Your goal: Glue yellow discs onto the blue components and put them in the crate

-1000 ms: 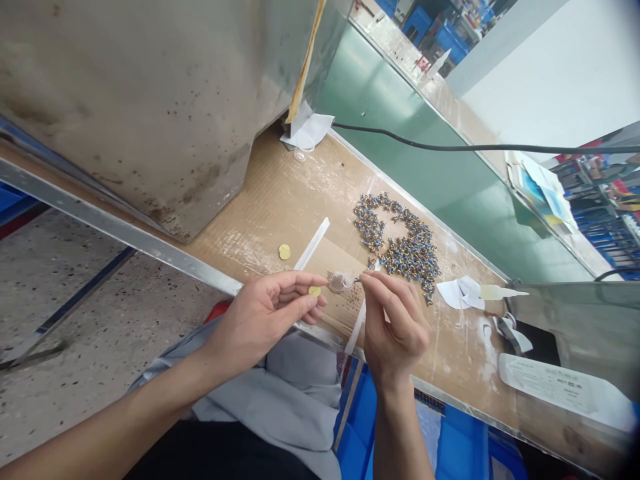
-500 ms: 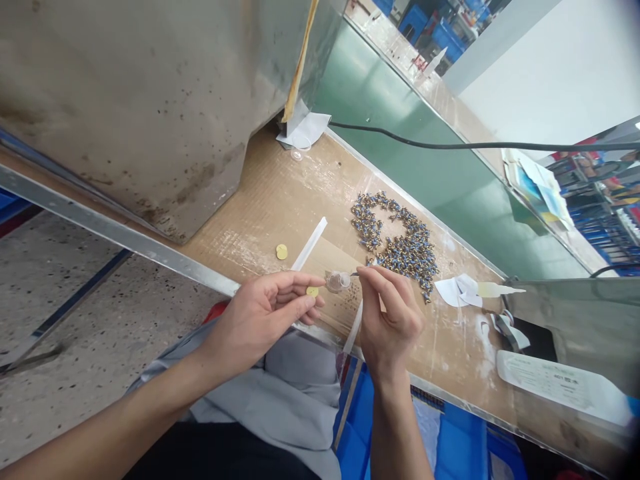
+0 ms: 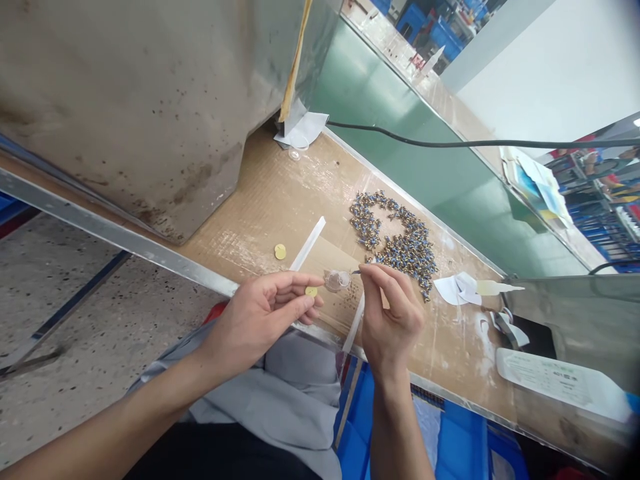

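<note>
My left hand (image 3: 265,307) is closed, holding a small round yellow disc (image 3: 311,291) between thumb and fingers. My right hand (image 3: 393,317) pinches a small dark part (image 3: 355,271) whose tip points left; its kind is too small to make out. Between the two hands, on the cardboard, lies a small clear round dish (image 3: 338,280), touched by neither. A second yellow piece (image 3: 280,251), looking like two overlapped discs, rests to the left. Behind my right hand spreads a pile of small blue and brass-coloured parts (image 3: 407,253).
White strips (image 3: 309,243) cross the cardboard-covered bench (image 3: 260,200). On the right are a pale nozzle bottle (image 3: 495,288) on white paper (image 3: 457,288) and a large white bottle (image 3: 563,385). A metal housing (image 3: 150,100) stands at left; a black cable (image 3: 425,142) runs behind.
Both hands keep nearly the same pose and hold. The whole view has shifted very slightly.
</note>
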### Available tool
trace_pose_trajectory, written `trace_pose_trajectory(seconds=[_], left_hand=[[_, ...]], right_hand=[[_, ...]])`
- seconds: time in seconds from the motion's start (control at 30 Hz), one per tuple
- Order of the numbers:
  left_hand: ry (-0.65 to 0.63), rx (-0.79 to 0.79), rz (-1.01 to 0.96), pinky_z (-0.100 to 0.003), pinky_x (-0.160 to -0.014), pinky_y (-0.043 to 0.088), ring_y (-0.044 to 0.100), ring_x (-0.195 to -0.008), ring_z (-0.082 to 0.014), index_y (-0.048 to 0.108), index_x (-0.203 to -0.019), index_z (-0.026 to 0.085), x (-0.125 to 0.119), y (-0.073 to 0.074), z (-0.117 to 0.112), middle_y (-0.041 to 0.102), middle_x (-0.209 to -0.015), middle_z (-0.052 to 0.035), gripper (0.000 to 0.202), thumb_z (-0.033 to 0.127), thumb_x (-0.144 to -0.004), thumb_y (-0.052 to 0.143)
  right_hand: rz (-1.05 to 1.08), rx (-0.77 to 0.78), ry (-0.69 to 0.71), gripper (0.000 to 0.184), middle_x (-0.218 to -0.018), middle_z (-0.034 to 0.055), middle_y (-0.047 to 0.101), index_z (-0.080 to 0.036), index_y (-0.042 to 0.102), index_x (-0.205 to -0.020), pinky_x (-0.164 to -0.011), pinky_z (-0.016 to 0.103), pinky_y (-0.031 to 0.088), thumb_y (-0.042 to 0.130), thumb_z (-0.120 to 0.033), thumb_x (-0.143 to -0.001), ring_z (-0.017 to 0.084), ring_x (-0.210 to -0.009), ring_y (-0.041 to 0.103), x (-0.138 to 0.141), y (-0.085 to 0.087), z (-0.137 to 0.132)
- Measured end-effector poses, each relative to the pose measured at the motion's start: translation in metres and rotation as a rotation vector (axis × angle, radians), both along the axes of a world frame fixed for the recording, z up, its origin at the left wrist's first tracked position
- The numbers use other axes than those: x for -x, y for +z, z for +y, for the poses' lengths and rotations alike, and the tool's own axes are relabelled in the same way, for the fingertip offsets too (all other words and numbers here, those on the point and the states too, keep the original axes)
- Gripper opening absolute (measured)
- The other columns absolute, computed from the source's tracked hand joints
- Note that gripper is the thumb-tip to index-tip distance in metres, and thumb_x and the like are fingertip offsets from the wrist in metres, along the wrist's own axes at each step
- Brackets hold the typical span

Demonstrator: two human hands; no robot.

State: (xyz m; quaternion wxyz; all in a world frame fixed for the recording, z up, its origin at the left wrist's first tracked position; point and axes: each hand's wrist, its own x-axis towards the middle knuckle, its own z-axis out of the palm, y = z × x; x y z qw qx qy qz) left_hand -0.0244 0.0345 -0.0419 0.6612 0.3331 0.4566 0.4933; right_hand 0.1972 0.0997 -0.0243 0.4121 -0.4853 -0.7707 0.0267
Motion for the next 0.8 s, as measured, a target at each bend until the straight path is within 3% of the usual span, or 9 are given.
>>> trace_pose_trajectory(seconds=[0.27, 0.53, 0.8], left_hand=[[-0.006, 0.005, 0.029, -0.028, -0.09, 0.074, 0.089, -0.091, -0.0181, 0.087, -0.136, 0.023, 0.0013, 0.0014, 0.0, 0.094, -0.105, -0.0035, 0.028, 0.033, -0.109, 0.084], [-0.002, -0.001, 0.019, -0.024, -0.087, 0.073, 0.088, -0.089, -0.0161, 0.088, -0.134, 0.024, 0.0012, 0.0014, -0.0005, 0.094, -0.105, -0.0022, 0.026, 0.031, -0.109, 0.084], [-0.002, 0.002, 0.002, -0.027, -0.088, 0.074, 0.088, -0.089, -0.0171, 0.086, -0.135, 0.022, 0.0011, 0.0006, 0.0009, 0.093, -0.107, -0.0037, 0.028, 0.034, -0.109, 0.085]], right_hand=[[0.019, 0.071, 0.116, 0.024, -0.115, 0.0036, 0.086, -0.029, 0.087, -0.118, -0.096, 0.039, 0.063, 0.07, -0.013, -0.113, 0.022, -0.106, 0.081, 0.0043, -0.0002, 0.0029], [-0.001, 0.06, 0.095, 0.023, -0.116, 0.0048, 0.086, -0.029, 0.086, -0.119, -0.097, 0.042, 0.065, 0.067, -0.018, -0.116, 0.023, -0.108, 0.081, 0.0051, 0.0018, 0.0039], [-0.035, 0.025, 0.095, 0.022, -0.115, 0.0045, 0.086, -0.028, 0.087, -0.116, -0.095, 0.038, 0.065, 0.069, -0.015, -0.115, 0.021, -0.106, 0.081, 0.0053, 0.0047, 0.0095]])
